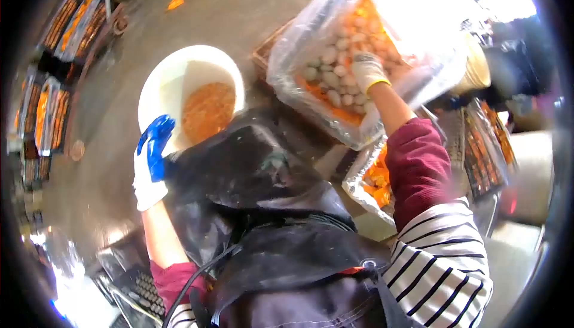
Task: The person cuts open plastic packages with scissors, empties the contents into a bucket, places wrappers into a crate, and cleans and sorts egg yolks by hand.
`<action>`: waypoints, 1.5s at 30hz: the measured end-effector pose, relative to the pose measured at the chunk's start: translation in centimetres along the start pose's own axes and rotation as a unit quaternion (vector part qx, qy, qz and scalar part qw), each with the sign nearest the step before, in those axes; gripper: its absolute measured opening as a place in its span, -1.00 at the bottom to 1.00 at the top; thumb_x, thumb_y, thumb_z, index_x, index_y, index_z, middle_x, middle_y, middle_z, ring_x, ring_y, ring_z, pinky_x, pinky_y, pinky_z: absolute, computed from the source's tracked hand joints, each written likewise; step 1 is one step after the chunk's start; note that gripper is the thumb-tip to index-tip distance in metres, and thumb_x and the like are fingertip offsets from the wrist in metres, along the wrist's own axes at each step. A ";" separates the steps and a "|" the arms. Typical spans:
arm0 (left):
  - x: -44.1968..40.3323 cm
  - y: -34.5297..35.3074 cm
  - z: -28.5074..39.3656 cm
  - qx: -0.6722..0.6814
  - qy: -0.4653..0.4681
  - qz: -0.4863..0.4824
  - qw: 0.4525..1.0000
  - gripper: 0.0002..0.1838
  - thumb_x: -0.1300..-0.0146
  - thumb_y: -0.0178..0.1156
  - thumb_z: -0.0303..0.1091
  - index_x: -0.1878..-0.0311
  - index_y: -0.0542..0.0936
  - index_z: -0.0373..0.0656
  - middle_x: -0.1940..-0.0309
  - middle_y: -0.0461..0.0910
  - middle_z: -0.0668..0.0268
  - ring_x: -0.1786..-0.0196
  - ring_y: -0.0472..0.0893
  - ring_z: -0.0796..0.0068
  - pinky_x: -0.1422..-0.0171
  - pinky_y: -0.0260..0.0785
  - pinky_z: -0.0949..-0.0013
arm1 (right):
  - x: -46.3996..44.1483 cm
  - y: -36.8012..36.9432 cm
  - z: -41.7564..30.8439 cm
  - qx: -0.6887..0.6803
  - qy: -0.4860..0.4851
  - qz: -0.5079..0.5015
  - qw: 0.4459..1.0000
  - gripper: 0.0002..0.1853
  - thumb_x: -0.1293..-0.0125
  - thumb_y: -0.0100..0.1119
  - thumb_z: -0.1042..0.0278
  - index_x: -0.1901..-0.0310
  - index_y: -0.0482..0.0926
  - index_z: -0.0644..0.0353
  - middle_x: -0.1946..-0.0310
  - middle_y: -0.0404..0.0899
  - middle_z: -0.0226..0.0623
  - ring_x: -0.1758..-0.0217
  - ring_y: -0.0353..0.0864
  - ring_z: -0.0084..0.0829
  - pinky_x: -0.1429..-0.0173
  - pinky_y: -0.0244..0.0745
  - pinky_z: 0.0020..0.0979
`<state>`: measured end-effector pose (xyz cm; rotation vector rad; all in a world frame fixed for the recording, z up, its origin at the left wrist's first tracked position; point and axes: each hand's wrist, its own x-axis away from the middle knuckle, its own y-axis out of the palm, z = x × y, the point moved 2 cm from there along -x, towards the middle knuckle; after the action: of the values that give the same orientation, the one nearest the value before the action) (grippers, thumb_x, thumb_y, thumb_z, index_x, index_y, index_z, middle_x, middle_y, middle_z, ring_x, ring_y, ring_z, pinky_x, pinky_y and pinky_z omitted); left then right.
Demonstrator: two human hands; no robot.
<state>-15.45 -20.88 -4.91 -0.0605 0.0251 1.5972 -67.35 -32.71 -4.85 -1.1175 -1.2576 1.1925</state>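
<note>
My left hand [155, 143], in a white glove with a blue coating, is at the near left rim of a white bucket [148, 83]. Its fingers look stretched out over the rim, with nothing visible in them. Orange-brown, lumpy contents [208, 113] lie in the bucket. On the right, my right hand [369, 71], in a white glove with a yellow cuff, reaches down among pale eggs [330, 79] in a crate lined with clear plastic [290, 53]. Its fingertips are hard to make out against the eggs and the orange netting or wrapping [366, 14].
A smaller plastic-lined container [354, 186] with orange pieces sits by my right forearm. Stacked trays [45, 116] with plastic liners stand at left, more trays [485, 149] at right. An orange scrap [175, 2] lies on the wet floor [221, 11]. A black apron [257, 166] covers my lap.
</note>
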 end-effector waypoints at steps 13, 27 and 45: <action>-0.2 2.8 3.9 0.056 -0.065 -0.004 0.996 -0.52 -0.34 0.07 -0.12 -0.16 0.44 -0.31 -0.07 0.52 0.12 -0.15 0.50 0.29 -0.31 0.25 0.33 | -0.3 1.6 -4.6 -0.656 0.126 -0.081 0.740 -0.58 -0.31 0.04 0.10 -0.13 0.40 0.11 0.02 0.51 -0.19 0.01 0.51 -0.27 0.04 0.45 -0.26; 0.6 3.0 3.6 0.192 -0.007 0.050 0.980 -0.71 -0.32 0.10 -0.33 -0.03 0.55 -0.27 0.08 0.61 0.17 -0.05 0.56 0.33 -0.20 0.38 0.37 | -4.8 -2.8 -24.6 -0.699 -0.172 -0.019 0.694 -0.63 -0.31 0.09 0.37 -0.14 0.41 0.23 -0.06 0.49 -0.30 -0.04 0.52 -0.41 -0.09 0.45 -0.45; 0.2 3.3 3.3 0.224 -0.058 0.069 0.970 -0.74 -0.30 0.11 -0.42 -0.03 0.55 -0.26 0.10 0.61 0.20 -0.03 0.56 0.38 -0.16 0.41 0.43 | -8.5 4.8 -25.2 -0.401 -0.219 -0.028 0.889 -0.57 -0.32 0.06 0.27 -0.20 0.38 0.15 -0.01 0.54 -0.19 -0.04 0.55 -0.31 -0.04 0.47 -0.41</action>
<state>-18.78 -20.63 -1.71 0.3946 0.3042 1.6972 -41.93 -39.78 -10.81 -1.4091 -2.2440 0.9044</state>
